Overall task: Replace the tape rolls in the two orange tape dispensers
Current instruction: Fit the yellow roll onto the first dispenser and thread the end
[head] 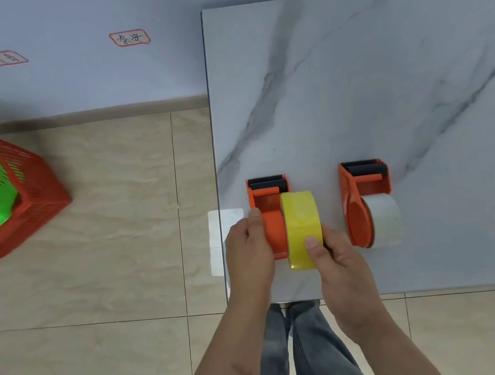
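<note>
Left hand [250, 250] grips orange dispenser [271, 215]; right hand [333, 254] pinches yellow tape roll [300, 221] beside it.

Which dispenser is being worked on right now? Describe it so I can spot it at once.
On the marble-patterned table, two orange dispensers stand side by side near the front edge. It is the left dispenser, by the table's left edge, held between both hands. Unlike the right dispenser with its white roll, it carries a yellow roll.
</note>
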